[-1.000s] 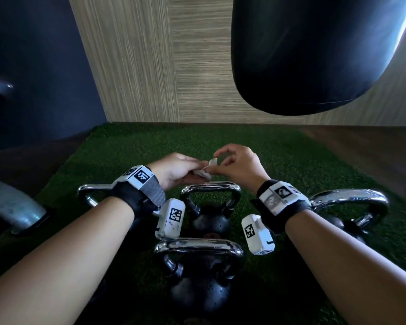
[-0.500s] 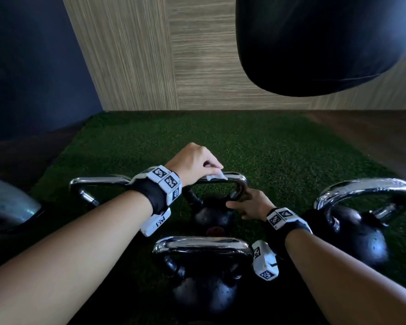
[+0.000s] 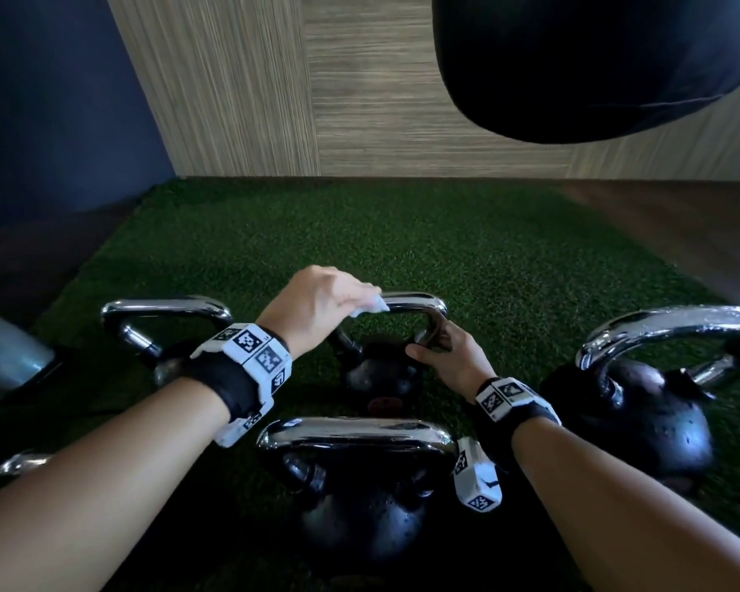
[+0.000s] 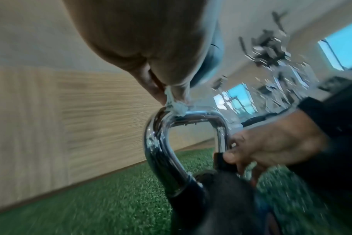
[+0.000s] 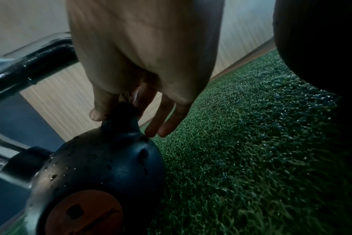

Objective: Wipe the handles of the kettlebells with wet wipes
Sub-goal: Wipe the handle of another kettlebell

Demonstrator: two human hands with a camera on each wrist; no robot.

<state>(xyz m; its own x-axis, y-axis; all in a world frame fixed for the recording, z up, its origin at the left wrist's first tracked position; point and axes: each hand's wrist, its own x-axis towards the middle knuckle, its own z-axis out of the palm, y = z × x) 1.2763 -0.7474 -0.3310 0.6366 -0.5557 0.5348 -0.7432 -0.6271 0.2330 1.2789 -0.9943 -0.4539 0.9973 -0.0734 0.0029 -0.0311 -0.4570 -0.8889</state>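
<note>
Several black kettlebells with chrome handles stand on green turf (image 3: 402, 241). My left hand (image 3: 330, 301) presses a crumpled white wet wipe (image 3: 370, 304) onto the top bar of the far middle kettlebell's handle (image 3: 415, 302). The left wrist view shows the wipe (image 4: 176, 106) pinched against the handle's (image 4: 161, 143) left corner. My right hand (image 3: 443, 358) holds the handle's right leg near its base. In the right wrist view its thumb (image 5: 100, 111) and forefinger pinch the leg above the ball (image 5: 103, 159), the other fingers (image 5: 165, 127) hanging straight.
A near kettlebell (image 3: 355, 437) stands right under my forearms. Another (image 3: 641, 420) is at the right and one handle (image 3: 163, 307) at the left. A black punching bag (image 3: 594, 57) hangs at upper right. A wood-panel wall closes the far side.
A second ago both hands held the wipe in the air. The left hand has brought it down onto the handle and slid it left; the right hand dropped to the handle's right leg.
</note>
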